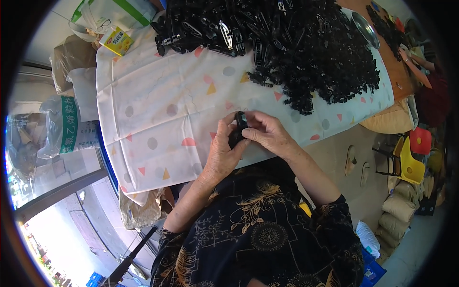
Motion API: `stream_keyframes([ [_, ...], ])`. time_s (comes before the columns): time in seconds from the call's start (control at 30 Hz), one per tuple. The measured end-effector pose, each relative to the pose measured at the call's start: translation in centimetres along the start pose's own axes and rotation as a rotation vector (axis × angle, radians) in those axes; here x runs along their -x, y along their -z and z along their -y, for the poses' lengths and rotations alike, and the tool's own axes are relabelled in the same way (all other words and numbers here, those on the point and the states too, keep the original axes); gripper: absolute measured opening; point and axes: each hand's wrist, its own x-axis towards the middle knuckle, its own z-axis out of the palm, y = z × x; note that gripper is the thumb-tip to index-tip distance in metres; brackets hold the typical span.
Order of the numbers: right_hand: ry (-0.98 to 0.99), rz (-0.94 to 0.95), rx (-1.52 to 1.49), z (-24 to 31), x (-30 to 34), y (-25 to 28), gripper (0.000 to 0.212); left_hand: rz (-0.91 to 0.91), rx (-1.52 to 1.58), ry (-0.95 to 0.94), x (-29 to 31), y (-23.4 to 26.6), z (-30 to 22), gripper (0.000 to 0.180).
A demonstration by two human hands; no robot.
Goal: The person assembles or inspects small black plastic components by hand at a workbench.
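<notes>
Both my hands meet over the near edge of the table, around a small black plastic part (241, 120). My left hand (223, 149) is closed on its left side, the thumb toward me. From the right, my right hand (268, 131) pinches the same part between thumb and fingers. My fingers cover much of it, so its exact kind does not show. Farther back on the table lies a big heap of small black plastic pieces (330, 62). Longer black parts (205, 33), some shiny, make up the heap's left side.
A white patterned cloth (158, 95) covers the table. A yellow carton (117, 41) and a white-green bag (103, 16) stand at the far left. A round metal dish (366, 30) sits far right. Filled bags (69, 126), a yellow chair (410, 162) and slippers (351, 159) surround the table.
</notes>
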Motion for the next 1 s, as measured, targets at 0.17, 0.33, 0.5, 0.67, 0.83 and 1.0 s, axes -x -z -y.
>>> stream_keyframes([
  [0.17,-0.036,0.102,-0.244,-0.5,-1.4,-2.0,0.026,-0.056,0.063,-0.060,-0.3,1.4,0.0,0.067],
  [0.33,-0.052,0.048,-0.190,-1.1,-1.9,-4.0,0.015,-0.029,0.005,-0.015,-0.4,3.2,-0.2,0.069],
  [0.5,0.141,0.010,0.055,-0.6,-2.5,-3.2,0.013,-0.076,-0.475,-0.146,0.1,7.3,-1.7,0.055],
  [0.67,0.470,-0.496,1.030,0.6,-3.6,4.2,0.023,-0.050,-1.068,-0.128,-1.3,14.7,-4.1,0.046],
  [0.83,0.485,-0.410,1.270,0.5,-5.1,6.7,0.024,0.164,-1.474,-0.146,-5.3,15.4,-5.8,0.046],
  [1.0,0.640,-0.341,1.356,0.2,-5.3,7.5,0.022,0.137,-1.412,-0.571,-11.2,12.5,-6.0,0.041],
])
